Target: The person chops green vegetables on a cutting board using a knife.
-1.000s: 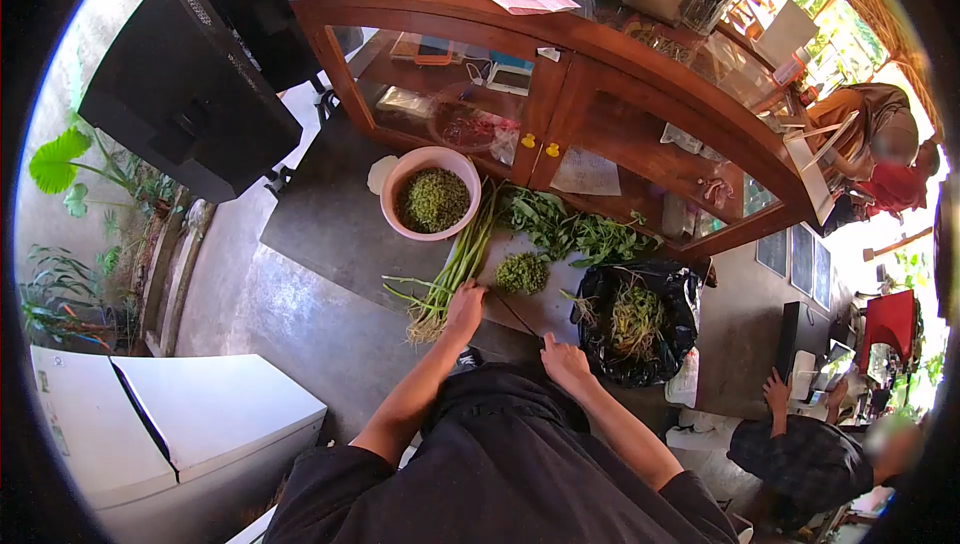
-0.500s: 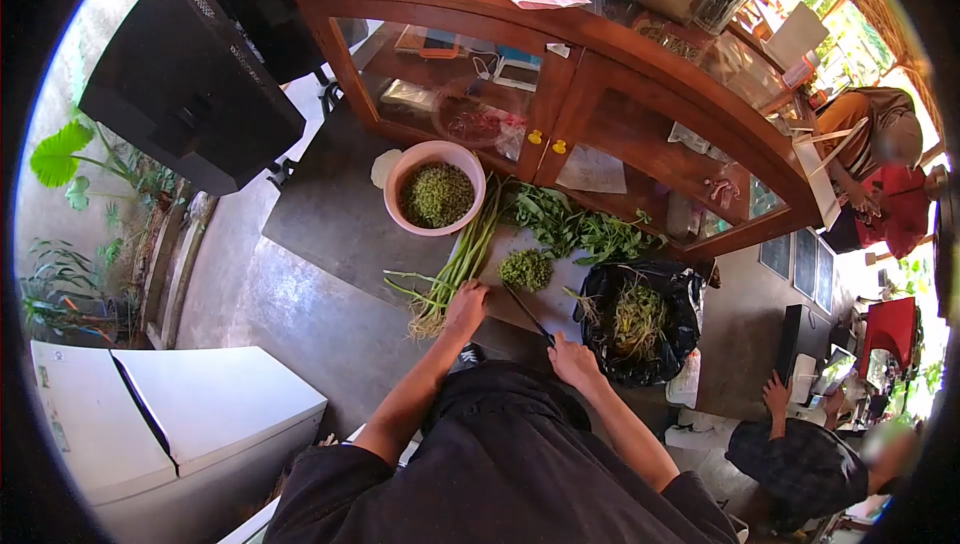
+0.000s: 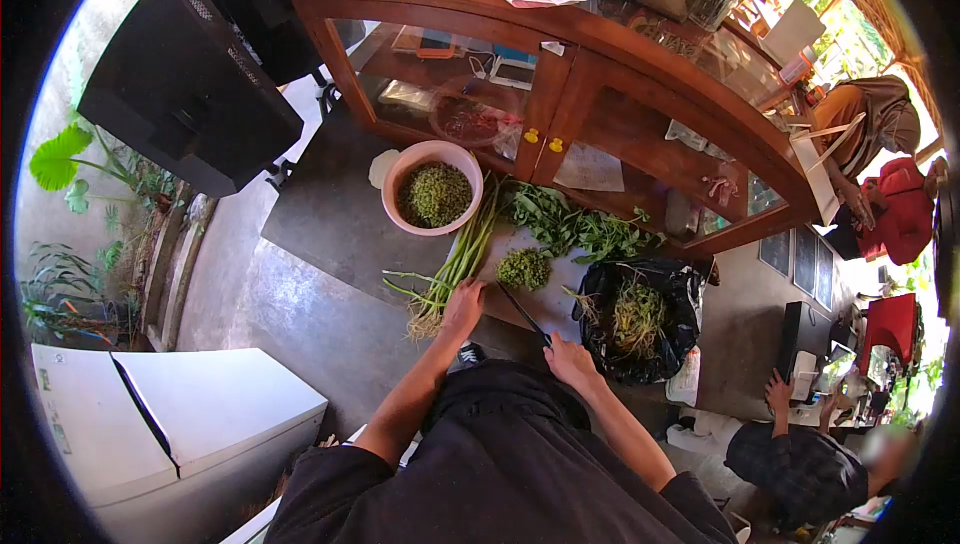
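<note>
Gripping the knife: head view, right hand, fingers clamped on the mostly hidden handle
Green stalks: on the desk, left hand right beside them
Blade: short strokes, tuck those left fingertips back tbh
Left fingers: too small, can't tell if clamped or apart

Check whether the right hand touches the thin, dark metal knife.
Touching: the head view shows the right hand closed around one end of the knife, blade projecting.

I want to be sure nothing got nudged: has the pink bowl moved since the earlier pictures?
No. Judged against the wooden cabinet, the pink bowl sits in the same place, shifted neither way.
</note>
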